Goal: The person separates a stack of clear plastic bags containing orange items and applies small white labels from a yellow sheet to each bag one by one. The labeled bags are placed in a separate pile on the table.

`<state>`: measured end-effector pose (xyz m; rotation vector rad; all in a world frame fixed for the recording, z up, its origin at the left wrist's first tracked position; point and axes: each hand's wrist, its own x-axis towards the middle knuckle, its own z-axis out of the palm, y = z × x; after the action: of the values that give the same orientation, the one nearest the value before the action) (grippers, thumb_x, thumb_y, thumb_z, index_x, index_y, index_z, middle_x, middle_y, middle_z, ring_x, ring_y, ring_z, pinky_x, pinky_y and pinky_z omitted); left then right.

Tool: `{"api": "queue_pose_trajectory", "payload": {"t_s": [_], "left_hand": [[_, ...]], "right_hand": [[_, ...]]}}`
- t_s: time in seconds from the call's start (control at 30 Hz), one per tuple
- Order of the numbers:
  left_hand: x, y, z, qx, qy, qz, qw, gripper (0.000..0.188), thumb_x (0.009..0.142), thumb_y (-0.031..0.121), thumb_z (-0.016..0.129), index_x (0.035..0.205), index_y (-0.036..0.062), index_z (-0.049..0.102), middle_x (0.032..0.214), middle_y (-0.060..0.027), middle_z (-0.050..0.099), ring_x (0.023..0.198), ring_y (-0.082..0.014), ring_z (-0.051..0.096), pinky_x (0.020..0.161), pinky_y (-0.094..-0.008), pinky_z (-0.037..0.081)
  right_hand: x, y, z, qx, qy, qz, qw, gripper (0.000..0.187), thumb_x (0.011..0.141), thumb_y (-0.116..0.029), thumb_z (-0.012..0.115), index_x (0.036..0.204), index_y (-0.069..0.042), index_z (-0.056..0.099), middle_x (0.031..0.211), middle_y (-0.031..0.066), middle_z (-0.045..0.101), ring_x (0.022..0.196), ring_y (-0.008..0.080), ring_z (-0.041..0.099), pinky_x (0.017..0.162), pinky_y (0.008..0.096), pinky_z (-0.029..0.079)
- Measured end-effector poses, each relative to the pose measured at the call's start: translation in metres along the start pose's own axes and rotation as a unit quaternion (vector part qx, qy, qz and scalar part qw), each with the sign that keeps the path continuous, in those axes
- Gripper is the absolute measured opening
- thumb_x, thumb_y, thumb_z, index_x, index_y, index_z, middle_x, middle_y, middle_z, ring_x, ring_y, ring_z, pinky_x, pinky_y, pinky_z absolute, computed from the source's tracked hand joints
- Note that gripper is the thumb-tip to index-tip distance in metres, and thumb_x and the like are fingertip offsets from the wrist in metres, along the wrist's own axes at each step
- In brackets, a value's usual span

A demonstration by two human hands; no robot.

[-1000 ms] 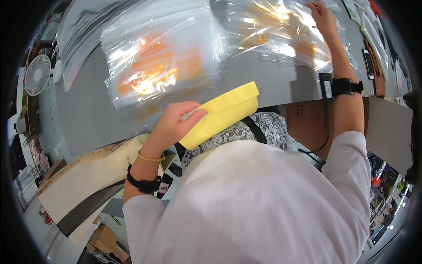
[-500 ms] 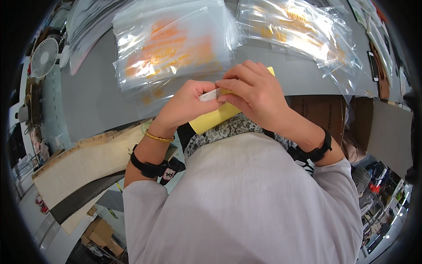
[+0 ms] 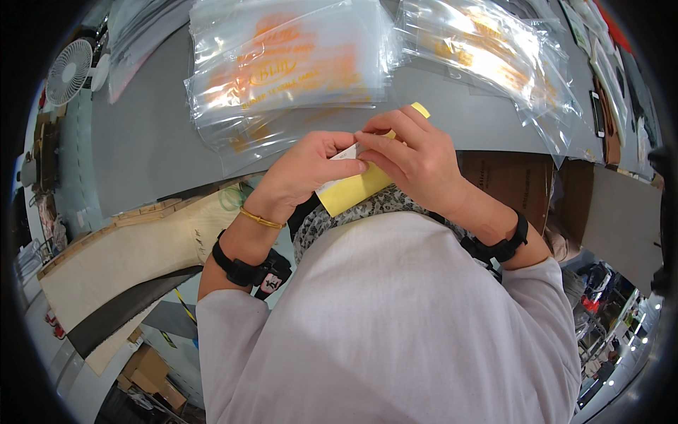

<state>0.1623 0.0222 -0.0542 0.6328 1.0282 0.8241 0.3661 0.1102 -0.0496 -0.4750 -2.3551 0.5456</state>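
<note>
Close to my body at the table's near edge, both my hands are on a yellow sheet (image 3: 360,189) with a white strip of paper (image 3: 344,157) along its upper side. My left hand (image 3: 305,168) pinches the sheet's left part between thumb and fingers, the thumb lying over the white paper. My right hand (image 3: 418,150) has its fingertips closed at the sheet's upper edge, touching the white paper beside the left fingertips. A yellow corner sticks out past the right fingers. What exactly lies between the right fingertips is hidden.
On the grey table (image 3: 145,152), a stack of clear printed plastic bags (image 3: 282,71) lies ahead, with more clear bags (image 3: 487,46) to the right. A phone (image 3: 597,113) rests at the right edge. A white fan (image 3: 68,73) stands far left; a cardboard box (image 3: 625,219) is at right.
The yellow sheet has tilted, and more of its face and white paper shows between my hands. My right fingers have drawn in slightly lower; the view has shifted a little.
</note>
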Motion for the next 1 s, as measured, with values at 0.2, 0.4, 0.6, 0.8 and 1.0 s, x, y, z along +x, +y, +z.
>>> {"api": "queue_pose_trajectory", "payload": {"t_s": [0.2,0.4,0.6,0.8,1.0], "left_hand": [[0.009,-0.006,-0.008,-0.061,-0.052,-0.023,0.997,0.031,0.099,0.008,0.072,0.127,-0.0026,0.073,0.118,-0.0021,0.075,0.107,-0.0069,0.067,0.098,-0.0257,0.051],[0.016,-0.008,-0.006,0.01,-0.052,0.009,0.999,0.028,0.099,0.013,0.073,0.123,-0.0021,0.074,0.114,-0.0009,0.075,0.106,-0.0083,0.066,0.096,-0.0272,0.05],[-0.002,0.002,0.007,0.528,0.039,0.165,0.832,0.014,0.095,0.012,0.068,0.099,-0.0013,0.068,0.117,-0.0155,0.068,0.115,-0.036,0.066,0.099,-0.0426,0.054],[0.02,-0.014,0.008,0.635,0.092,0.355,0.68,0.013,0.089,0.008,0.068,0.1,0.0024,0.068,0.131,-0.021,0.062,0.135,-0.0398,0.054,0.121,-0.0555,0.04],[0.019,-0.026,0.005,0.631,0.105,0.354,0.683,0.013,0.088,0.008,0.069,0.101,0.005,0.068,0.137,-0.0215,0.06,0.137,-0.0396,0.053,0.121,-0.0548,0.039]], "right_hand": [[-0.006,0.007,-0.001,-0.029,-0.02,-0.028,0.999,0.026,0.073,-0.008,0.082,0.099,-0.011,0.078,0.099,-0.001,0.069,0.082,0.0185,0.067,0.063,0.0306,0.057],[-0.008,0.001,0.002,0.109,-0.041,0.112,0.987,0.015,0.083,-0.005,0.08,0.098,-0.006,0.076,0.099,0.0028,0.069,0.082,0.0206,0.068,0.068,0.0313,0.056],[0.023,0.016,-0.037,0.231,-0.04,0.266,0.935,0.009,0.097,-0.009,0.075,0.097,0.0,0.076,0.103,0.0049,0.071,0.093,0.0172,0.068,0.08,0.0315,0.055],[0.037,0.078,0.01,0.192,-0.099,0.277,0.936,0.012,0.094,-0.01,0.076,0.095,0.002,0.077,0.108,0.0069,0.072,0.096,0.0223,0.067,0.085,0.0339,0.054],[0.022,0.082,0.028,0.112,-0.11,0.248,0.956,0.01,0.092,-0.006,0.077,0.092,0.004,0.076,0.109,0.0076,0.069,0.103,0.0236,0.063,0.088,0.0339,0.055]]}}
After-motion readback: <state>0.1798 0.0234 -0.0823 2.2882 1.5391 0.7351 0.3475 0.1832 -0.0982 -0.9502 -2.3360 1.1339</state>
